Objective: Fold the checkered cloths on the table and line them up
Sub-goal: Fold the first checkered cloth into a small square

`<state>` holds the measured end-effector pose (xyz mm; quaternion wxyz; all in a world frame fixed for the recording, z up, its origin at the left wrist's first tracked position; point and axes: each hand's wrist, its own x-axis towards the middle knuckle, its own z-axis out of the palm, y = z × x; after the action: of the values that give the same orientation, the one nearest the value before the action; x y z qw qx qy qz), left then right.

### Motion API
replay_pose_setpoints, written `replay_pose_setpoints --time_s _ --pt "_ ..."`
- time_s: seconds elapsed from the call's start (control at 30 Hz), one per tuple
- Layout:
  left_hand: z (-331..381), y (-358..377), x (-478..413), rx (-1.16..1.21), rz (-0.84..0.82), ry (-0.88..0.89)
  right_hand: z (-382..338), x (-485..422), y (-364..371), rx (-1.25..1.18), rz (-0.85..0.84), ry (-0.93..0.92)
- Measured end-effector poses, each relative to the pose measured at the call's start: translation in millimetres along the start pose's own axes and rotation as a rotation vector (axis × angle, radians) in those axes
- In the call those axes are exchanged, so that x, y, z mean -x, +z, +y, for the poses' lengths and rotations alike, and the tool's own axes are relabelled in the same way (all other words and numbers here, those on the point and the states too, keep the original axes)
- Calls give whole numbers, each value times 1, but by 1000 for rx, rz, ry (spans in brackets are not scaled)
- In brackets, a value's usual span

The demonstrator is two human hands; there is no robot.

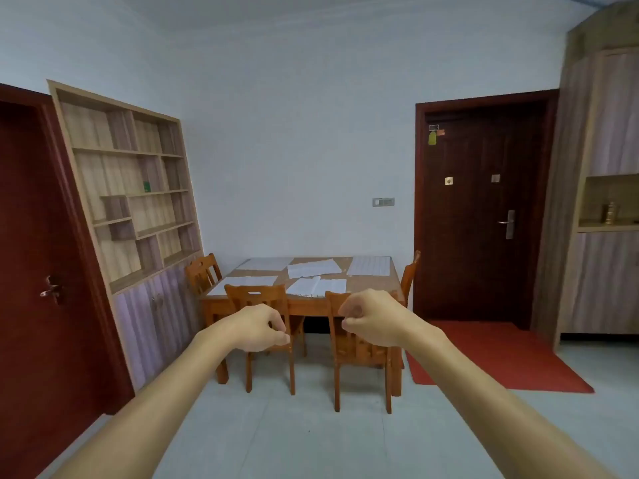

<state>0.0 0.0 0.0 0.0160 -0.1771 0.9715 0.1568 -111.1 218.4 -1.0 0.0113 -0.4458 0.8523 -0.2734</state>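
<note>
Pale, faintly checked cloths (369, 265) on an orange-brown table (366, 282); matching chairs (242, 299), red rug (501, 357), dark brown door (480, 209), pale blue wall (294, 150).

1. The left hand (257, 328) and right hand (368, 319) reach forward, fingers curled, holding nothing.
2. Well beyond them, five pale cloths (313, 268) lie spread on the wooden table (366, 281).
3. Chairs (256, 297) stand around it.

Left grip (257, 328), right grip (371, 318) — curled
</note>
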Motion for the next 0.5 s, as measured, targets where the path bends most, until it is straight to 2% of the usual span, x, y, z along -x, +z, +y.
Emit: replay_pose_setpoints --time_s 0.23,0.5 --pt "-23 4 -25 48 -1 -41 13 -28 21 -35 -44 13" --pt "-54 0 -74 58 -23 -62 19 -81 44 9 -20 -35"
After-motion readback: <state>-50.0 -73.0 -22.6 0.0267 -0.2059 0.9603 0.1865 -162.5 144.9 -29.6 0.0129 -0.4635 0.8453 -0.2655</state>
